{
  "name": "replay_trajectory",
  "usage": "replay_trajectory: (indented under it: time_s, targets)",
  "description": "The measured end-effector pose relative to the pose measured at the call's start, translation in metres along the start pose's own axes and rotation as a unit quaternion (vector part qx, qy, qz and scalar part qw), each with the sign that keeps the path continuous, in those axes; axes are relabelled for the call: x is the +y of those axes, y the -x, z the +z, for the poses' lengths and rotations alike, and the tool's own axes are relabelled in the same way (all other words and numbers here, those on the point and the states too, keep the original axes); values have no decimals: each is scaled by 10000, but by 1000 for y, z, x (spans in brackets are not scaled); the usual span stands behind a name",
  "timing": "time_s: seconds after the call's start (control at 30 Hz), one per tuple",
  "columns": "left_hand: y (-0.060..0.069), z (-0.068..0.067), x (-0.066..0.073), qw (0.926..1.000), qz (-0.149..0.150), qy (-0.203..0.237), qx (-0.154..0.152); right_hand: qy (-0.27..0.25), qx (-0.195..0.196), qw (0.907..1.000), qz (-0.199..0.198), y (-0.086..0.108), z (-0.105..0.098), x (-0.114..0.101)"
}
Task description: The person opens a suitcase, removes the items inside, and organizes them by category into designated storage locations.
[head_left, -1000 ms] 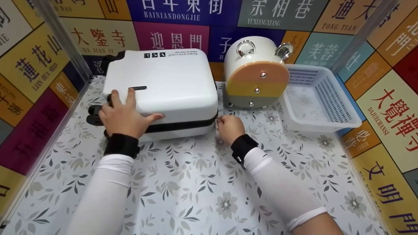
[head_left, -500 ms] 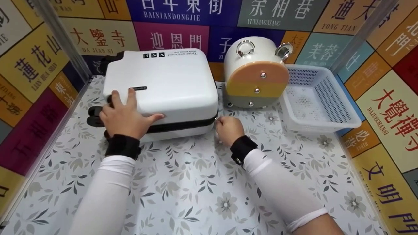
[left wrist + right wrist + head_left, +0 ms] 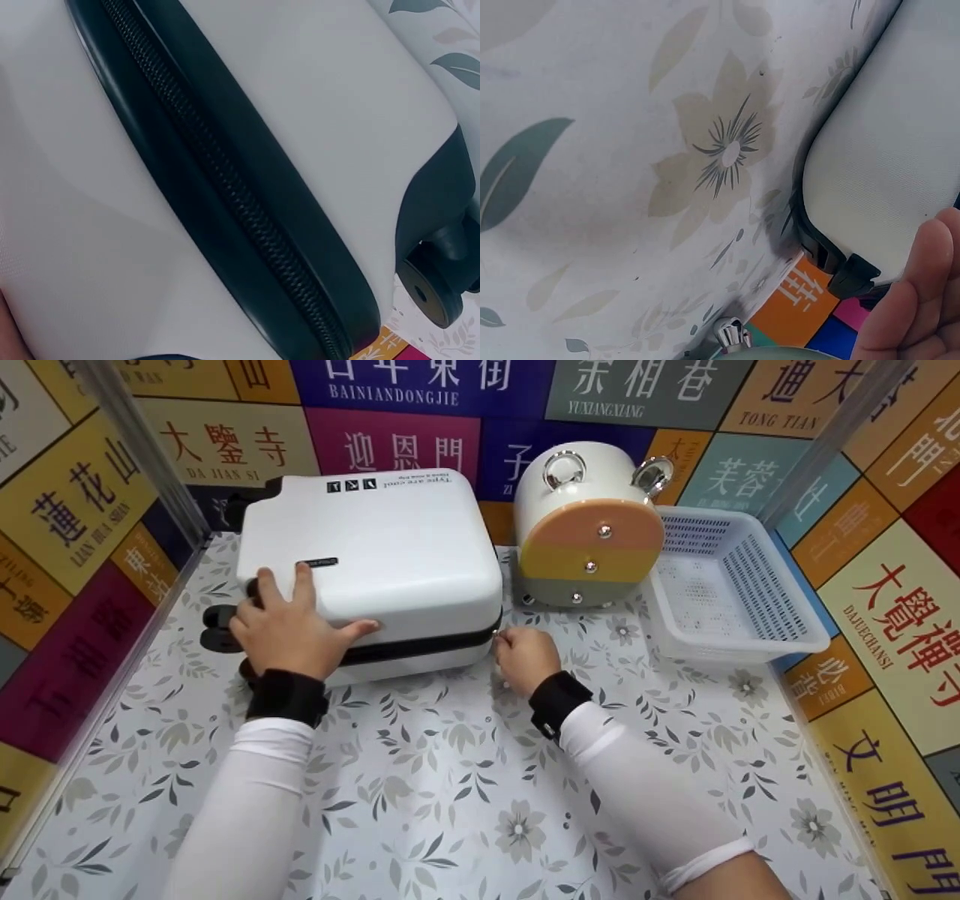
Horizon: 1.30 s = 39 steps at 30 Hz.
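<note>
A white suitcase point(image 3: 390, 532) lies flat, its black zipper band point(image 3: 420, 646) running along the near side. My left hand point(image 3: 289, 634) rests on its top and near edge, fingers spread and thumb stretched along the side. At the near right corner my right hand point(image 3: 529, 656) has curled fingers and pinches a small shiny zipper pull point(image 3: 496, 634), mostly hidden by the fingertips. Up close in the left wrist view, the zipper teeth point(image 3: 232, 180) look meshed along the visible stretch. Curled fingers point(image 3: 922, 277) of the right hand show beside the suitcase in the right wrist view.
Right of the suitcase stands a small rounded chest point(image 3: 592, 555) with striped drawers, silver knobs and ring-shaped ears. A white perforated plastic basket point(image 3: 757, 649) sits beside it. Black suitcase wheels point(image 3: 219, 628) stick out left. Printed wall panels surround the flower-patterned tabletop point(image 3: 450, 810).
Almost nothing differs. The right hand stays at the suitcase corner after a very slight shift; the left hand keeps its place on top, its wrist moving a touch right.
</note>
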<state>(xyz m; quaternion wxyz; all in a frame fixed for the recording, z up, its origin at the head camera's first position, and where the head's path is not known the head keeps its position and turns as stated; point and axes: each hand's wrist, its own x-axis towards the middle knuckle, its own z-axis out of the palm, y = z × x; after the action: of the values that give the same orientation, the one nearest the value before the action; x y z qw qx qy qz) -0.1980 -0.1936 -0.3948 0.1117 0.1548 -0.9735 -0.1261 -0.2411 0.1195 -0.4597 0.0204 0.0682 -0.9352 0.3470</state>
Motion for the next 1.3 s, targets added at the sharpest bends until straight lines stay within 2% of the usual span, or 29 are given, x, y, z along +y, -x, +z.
replay_trajectory:
  time_s: [0.53, 0.9, 1.2, 1.3]
  targets:
    - [3, 1, 6, 9999, -143, -80, 26, 125, 99, 9997, -165, -3, 1, -1]
    - [6, 2, 14, 9997, -196, -162, 4, 106, 101, 9999, -87, -2, 1, -1]
    - [11, 0, 22, 9992, -298, -250, -95, 360, 119, 9991, -210, -2, 4, -5]
    - [14, -5, 21, 9992, -157, -273, -262, 415, 98, 9987, -273, -2, 5, -6]
